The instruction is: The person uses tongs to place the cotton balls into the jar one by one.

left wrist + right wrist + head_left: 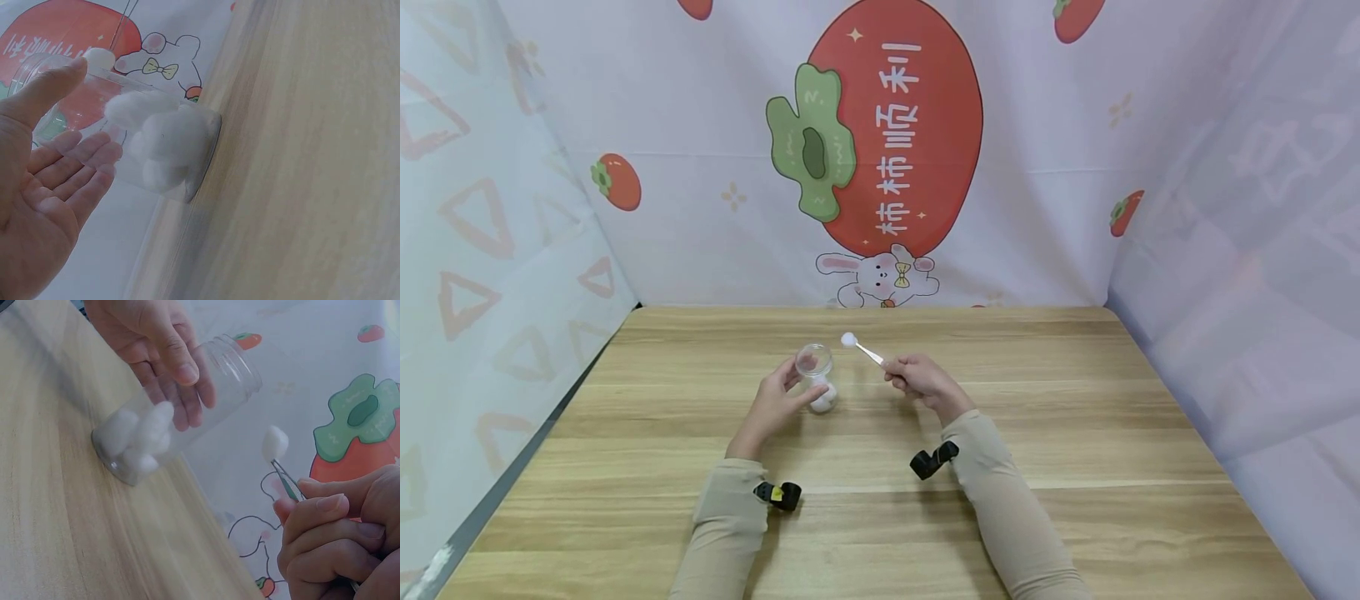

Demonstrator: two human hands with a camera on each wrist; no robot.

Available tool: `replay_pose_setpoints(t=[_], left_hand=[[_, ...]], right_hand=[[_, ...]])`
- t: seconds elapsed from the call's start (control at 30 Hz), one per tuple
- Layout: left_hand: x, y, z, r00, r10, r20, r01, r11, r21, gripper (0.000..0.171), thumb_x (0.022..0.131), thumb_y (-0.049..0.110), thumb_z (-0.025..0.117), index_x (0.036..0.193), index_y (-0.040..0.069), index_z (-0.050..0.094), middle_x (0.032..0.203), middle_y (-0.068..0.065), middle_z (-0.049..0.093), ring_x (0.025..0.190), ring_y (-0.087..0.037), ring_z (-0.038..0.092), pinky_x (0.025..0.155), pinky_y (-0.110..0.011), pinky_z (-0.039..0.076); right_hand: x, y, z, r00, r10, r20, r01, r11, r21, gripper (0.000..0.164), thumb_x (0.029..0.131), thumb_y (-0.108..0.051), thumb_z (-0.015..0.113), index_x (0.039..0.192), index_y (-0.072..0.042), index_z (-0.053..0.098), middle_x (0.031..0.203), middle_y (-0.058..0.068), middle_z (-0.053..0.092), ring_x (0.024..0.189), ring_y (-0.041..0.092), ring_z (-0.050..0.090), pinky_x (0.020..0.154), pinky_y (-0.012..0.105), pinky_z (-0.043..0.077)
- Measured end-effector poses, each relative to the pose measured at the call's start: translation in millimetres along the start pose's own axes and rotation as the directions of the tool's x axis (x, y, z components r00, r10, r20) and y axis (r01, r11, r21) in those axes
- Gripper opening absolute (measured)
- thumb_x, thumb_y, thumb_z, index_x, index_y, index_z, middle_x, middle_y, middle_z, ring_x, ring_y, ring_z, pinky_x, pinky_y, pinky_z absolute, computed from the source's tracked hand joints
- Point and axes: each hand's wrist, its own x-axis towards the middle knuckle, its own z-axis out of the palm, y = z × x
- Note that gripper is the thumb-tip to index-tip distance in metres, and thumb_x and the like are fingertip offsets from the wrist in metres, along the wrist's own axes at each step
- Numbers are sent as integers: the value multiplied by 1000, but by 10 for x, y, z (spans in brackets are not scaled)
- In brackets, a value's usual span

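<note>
My left hand (pixel 775 404) holds a clear jar (pixel 240 365) around its upper part, thumb on one side and fingers on the other. The jar stands on the table with its open mouth up, and several white cotton balls (pixel 169 140) lie at its bottom. To the right, my right hand (pixel 921 382) grips a pair of metal tweezers (pixel 871 354), pointing to the upper left. A single cotton ball (pixel 275 444) is pinched between the tweezer tips, outside the jar and near its mouth.
The wooden table (pixel 865 533) extends back to a white cloth backdrop (pixel 685 225) printed with persimmons and a rabbit. Similar cloth hangs along the left and right sides. A small black camera (pixel 782 496) sits on the left wrist, another (pixel 934 460) on the right.
</note>
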Motion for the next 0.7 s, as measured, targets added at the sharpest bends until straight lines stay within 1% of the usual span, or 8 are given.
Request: replay_pose_setpoints(t=[0.2,0.43,0.7], left_hand=[[-11,18,-8,1000,5,-1,-5,1000,4,72,85,24,74,143,-1,39,144,-24,49,136,-37,47,117,-43,40],[-17,24,-7,1000,13,3,-13,1000,-15,72,85,24,73,143,-2,38,144,-25,48,136,-38,47,118,-43,39],[-12,20,-7,1000,8,0,-8,1000,1,73,85,22,74,144,-3,37,144,-26,48,136,-38,47,118,-44,40]], right_hand=[[-58,-76,-19,1000,-16,23,16,1000,-11,30,100,-17,48,72,-11,54,51,-10,41,43,1,26,38,13,18],[-93,-113,-27,999,-25,43,25,1000,-19,28,101,-17,46,74,-11,54,53,-10,40,43,1,25,38,13,18],[-144,-159,2,997,-40,63,42,999,-23,28,100,-18,48,74,-11,54,53,-10,41,43,1,26,37,13,18]])
